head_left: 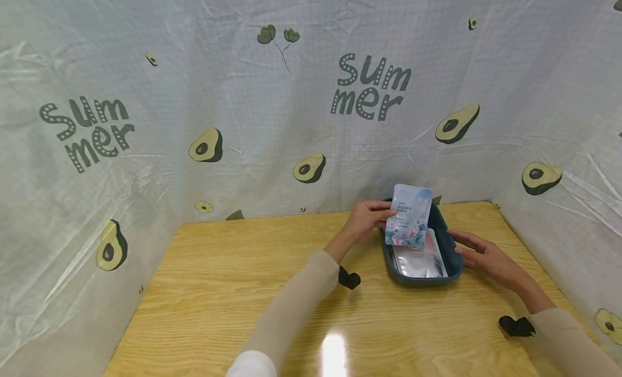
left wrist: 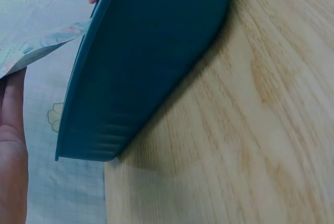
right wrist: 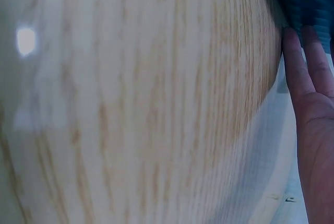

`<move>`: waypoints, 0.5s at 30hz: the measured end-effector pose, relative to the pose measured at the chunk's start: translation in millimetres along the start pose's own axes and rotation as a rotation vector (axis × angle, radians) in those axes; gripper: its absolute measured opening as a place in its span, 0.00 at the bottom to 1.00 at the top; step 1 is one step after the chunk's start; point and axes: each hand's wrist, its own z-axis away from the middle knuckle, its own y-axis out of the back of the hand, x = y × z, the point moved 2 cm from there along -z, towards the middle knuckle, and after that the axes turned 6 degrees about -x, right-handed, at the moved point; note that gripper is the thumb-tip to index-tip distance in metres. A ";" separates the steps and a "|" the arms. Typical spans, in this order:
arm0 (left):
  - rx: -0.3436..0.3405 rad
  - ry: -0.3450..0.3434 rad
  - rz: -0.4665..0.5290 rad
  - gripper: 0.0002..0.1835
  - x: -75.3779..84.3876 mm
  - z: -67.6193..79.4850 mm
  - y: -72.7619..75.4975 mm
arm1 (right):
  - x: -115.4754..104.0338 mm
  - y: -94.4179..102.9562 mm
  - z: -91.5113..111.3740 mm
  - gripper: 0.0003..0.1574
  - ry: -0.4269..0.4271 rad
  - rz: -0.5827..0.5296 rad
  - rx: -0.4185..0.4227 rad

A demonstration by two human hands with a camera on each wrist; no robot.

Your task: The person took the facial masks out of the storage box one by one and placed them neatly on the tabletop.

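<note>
A light blue sachet with pink flowers [head_left: 409, 215], which looks like a face mask packet, is pinched at its left edge by my left hand [head_left: 365, 221]. It is tilted above a dark blue plastic basket [head_left: 423, 281]. Inside that basket lies a silvery packet [head_left: 419, 262], partly covered by the raised one. In the left wrist view the sachet [left wrist: 47, 44] is seen edge-on beside the basket wall [left wrist: 141, 62]. My right hand [head_left: 491, 262] rests its fingers against the basket's right side; the right wrist view shows straight fingers [right wrist: 298, 67] touching the wall.
The basket stands on a wooden table [head_left: 233, 290], near its back right part. A pale curtain with avocado prints [head_left: 311, 123] hangs behind and along both sides. Black straps [head_left: 349, 278] show by both wrists.
</note>
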 end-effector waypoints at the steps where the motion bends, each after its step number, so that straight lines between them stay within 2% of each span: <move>1: 0.000 -0.004 -0.009 0.15 1.1 0.3 1.2 | -0.2 0.0 0.0 0.36 -0.004 0.003 0.002; 7: 0.021 -0.033 -0.010 0.14 7.9 6.0 13.5 | -1.3 -1.2 -0.9 0.36 -0.014 0.023 0.012; 15: 0.028 -0.057 -0.056 0.14 20.2 20.3 39.0 | -4.6 -4.1 0.3 0.36 -0.026 0.072 0.024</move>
